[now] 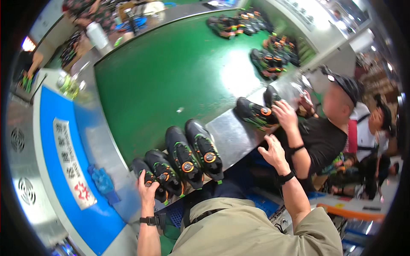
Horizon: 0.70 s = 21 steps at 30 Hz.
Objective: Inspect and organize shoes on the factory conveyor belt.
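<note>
Four black sneakers with orange dials and green trim stand in a row at the near edge of the green surface, toes pointing away. My left hand [147, 193] is closed around the heel end of the leftmost sneaker [139, 165]. Beside it stand a second sneaker [161, 168] and two larger-looking ones [184, 155], [204, 147]. My right hand [275, 152] is raised, fingers apart and holding nothing, just below another sneaker [256, 113] on the metal edge. A co-worker's hand [285, 114] touches the sneakers there.
More sneakers sit in clusters [237, 23], [275, 57] at the far right of the green surface [158, 81]. A metal ledge [232, 138] borders it. A crumpled blue cloth [102, 181] lies at left, beside a blue panel [55, 145]. A co-worker [324, 141] stands close on the right.
</note>
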Available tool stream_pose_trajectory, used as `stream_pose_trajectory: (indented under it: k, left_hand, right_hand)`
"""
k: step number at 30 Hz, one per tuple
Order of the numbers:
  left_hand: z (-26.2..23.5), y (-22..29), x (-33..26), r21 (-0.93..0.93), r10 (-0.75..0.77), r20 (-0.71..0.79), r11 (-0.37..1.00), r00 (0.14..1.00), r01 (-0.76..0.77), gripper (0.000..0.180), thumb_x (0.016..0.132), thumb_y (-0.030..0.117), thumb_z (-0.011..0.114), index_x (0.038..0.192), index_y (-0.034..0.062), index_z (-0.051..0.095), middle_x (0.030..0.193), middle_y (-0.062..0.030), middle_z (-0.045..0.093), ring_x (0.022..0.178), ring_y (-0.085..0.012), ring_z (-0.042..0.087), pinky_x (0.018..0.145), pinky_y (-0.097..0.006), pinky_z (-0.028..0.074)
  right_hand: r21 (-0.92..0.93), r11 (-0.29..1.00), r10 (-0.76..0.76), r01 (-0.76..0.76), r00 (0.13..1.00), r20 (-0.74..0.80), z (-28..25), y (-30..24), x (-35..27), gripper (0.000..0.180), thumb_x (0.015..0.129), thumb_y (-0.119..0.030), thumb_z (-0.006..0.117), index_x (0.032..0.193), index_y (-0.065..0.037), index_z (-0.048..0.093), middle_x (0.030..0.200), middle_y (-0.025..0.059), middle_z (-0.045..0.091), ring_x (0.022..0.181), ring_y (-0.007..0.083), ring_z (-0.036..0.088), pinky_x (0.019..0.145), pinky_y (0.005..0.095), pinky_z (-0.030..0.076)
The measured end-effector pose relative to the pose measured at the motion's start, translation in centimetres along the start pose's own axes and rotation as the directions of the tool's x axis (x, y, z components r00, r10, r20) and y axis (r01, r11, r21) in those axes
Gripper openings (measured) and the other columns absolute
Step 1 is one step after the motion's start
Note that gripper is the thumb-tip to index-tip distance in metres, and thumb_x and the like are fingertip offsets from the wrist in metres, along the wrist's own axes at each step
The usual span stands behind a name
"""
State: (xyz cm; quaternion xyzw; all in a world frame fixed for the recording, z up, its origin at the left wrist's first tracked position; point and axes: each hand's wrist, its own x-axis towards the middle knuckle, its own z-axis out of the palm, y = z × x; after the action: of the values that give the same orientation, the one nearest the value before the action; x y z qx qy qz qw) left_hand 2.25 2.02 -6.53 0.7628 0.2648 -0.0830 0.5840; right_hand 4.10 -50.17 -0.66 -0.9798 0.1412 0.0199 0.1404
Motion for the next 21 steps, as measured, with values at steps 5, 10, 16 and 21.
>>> stream_pose_trajectory:
  k: [5, 10, 16, 21]
  left_hand:
    - [-0.3, 1.0, 1.9, 0.034, 0.059, 0.095, 0.997, 0.994, -0.063, 0.076, 0.065, 0.001, 0.072, 0.140, 0.0042, 0.055, 0.130, -0.0124, 0.041, 0.114, -0.0259, 0.055, 0.101, -0.037, 0.047]
    - [-2.5, 5.2, 2.7, 0.106, 0.113, 0.314, 0.983, 0.943, -0.153, 0.067, 0.071, 0.004, 0.071, 0.137, 0.0086, 0.057, 0.130, -0.0143, 0.042, 0.119, -0.0287, 0.052, 0.103, -0.040, 0.045]
    - [-2.5, 6.9, 1.8, 0.465, 0.351, 0.268, 0.769, 0.897, -0.440, 0.071, 0.077, 0.009, 0.064, 0.146, 0.0081, 0.047, 0.140, -0.0202, 0.047, 0.133, -0.0356, 0.043, 0.112, -0.043, 0.036]
    - [3.2, 20.9, -6.5, 0.219, 0.453, 0.476, 0.769, 0.754, -0.600, 0.074, 0.074, 0.003, 0.062, 0.146, 0.0053, 0.046, 0.138, -0.0210, 0.056, 0.125, -0.0290, 0.057, 0.105, -0.038, 0.044]
  right_hand:
    - [0.459, 0.879, 0.350, -0.128, 0.827, -0.440, -10.5, 2.8, -6.9, 0.020, 0.083, -0.012, 0.071, 0.097, 0.002, 0.071, 0.081, 0.0121, 0.072, 0.077, 0.0171, 0.068, 0.073, 0.0317, 0.054]
    - [0.524, 0.723, 0.685, -0.449, 0.367, -0.630, -20.7, 8.9, -17.7, 0.020, 0.088, -0.016, 0.067, 0.100, 0.000, 0.071, 0.084, 0.0077, 0.071, 0.074, 0.0130, 0.065, 0.065, 0.0298, 0.051]
    - [0.843, 0.222, 0.974, -0.489, 0.148, -0.171, -21.3, 26.5, -25.4, 0.022, 0.080, -0.024, 0.073, 0.096, -0.010, 0.068, 0.071, -0.0019, 0.050, 0.054, 0.0121, 0.045, 0.051, 0.0357, 0.036]
    - [0.894, 0.143, 0.990, -0.425, 0.077, -0.122, -18.8, 30.1, -27.3, 0.031, 0.082, -0.028, 0.074, 0.103, -0.005, 0.070, 0.098, 0.0114, 0.071, 0.085, 0.0266, 0.067, 0.079, 0.0399, 0.053]
